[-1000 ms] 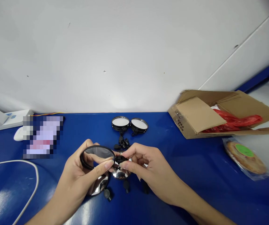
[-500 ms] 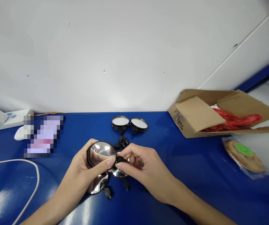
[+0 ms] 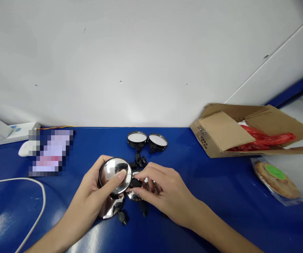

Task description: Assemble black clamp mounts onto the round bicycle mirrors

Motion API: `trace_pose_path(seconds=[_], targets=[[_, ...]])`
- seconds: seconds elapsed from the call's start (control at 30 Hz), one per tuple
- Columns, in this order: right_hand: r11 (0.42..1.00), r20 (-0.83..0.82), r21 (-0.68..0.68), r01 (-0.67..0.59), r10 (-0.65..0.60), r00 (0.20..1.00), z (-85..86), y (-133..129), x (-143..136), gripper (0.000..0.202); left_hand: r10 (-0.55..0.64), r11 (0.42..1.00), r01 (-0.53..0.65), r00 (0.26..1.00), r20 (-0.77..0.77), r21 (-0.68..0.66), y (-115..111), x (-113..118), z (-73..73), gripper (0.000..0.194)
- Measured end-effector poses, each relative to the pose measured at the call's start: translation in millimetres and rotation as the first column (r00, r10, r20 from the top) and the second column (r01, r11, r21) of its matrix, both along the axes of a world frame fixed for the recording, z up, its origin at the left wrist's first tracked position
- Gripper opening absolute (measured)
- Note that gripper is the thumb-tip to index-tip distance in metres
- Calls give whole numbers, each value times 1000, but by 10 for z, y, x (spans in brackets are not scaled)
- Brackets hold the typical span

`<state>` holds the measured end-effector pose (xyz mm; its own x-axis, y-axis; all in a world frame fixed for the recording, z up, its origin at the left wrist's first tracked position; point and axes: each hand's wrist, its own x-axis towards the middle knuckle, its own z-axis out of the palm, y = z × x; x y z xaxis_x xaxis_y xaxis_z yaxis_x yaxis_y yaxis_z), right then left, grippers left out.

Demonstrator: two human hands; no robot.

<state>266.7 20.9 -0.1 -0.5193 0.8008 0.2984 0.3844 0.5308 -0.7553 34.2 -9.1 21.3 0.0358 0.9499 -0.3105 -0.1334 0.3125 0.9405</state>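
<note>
My left hand (image 3: 98, 189) is closed around a round black-rimmed mirror (image 3: 111, 172), its thumb lying on the reflective face. At the mirror's right edge, my right hand (image 3: 159, 182) pinches a small black clamp piece (image 3: 136, 182) between thumb and fingers. Whether that piece is joined to the mirror cannot be made out. Beneath the hands lie another round mirror (image 3: 111, 208) and a third one (image 3: 134, 195), both partly covered. A black knob-like fitting (image 3: 122, 218) rests on the table just in front of them.
Two finished-looking round mirrors (image 3: 158, 140) stand near the wall, with several black fittings (image 3: 140, 161) before them. An open cardboard box (image 3: 220, 130) holds red plastic. Right of centre lies a bagged disc (image 3: 278, 177). A phone (image 3: 52, 151), white cable (image 3: 42, 196) and power strip (image 3: 21, 130) are left.
The mirror in my left hand has turned so its face shows rounder, and the left thumb has slid inward across it. My right fingers still pinch the black piece, slightly shifted.
</note>
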Motion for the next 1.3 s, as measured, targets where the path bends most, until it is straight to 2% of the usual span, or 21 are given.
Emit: trace_pose_path(seconds=[0.1,0.2,0.27,0.37,0.47,0.63,0.77,0.87,1.0,1.1,1.3], targets=[[1000,-21,-21,7,-8,1000,72,23,28,18,-4,1000,5,999,51,-17,1,-1,11,41],[999,-26,-43,2,-3,1000,151,41,76,58,-55,997,58,997,49,-52,35,-47,-29,41],[996,27,-76,-55,58,998,185,42,105,87,-103,991,106,994,41,-78,61,-88,-73,46],[980,95,-116,-161,172,980,180,18,116,109,-161,981,164,986,39,-102,81,-125,-120,51],[977,135,-59,-205,211,968,133,-26,90,111,-218,971,222,975,46,-92,81,-118,-105,49],[964,226,163,-209,169,959,119,-71,56,103,-291,954,293,956,31,-57,57,-88,-59,42],[905,286,319,-280,189,939,144,-74,34,77,-316,946,316,949,-18,71,-18,-91,-154,31],[858,317,404,-317,194,928,131,-81,8,73,-308,940,316,948,-76,128,-78,-93,-232,26],[863,338,408,-298,160,927,112,-104,-21,86,-372,920,379,924,-87,99,-90,-85,-223,21],[886,299,382,-261,149,943,121,-123,-33,98,-419,903,423,906,-58,82,-73,-81,-174,26],[905,287,359,-227,124,950,118,-160,-34,102,-426,896,431,902,-66,108,-94,-82,-157,28]])
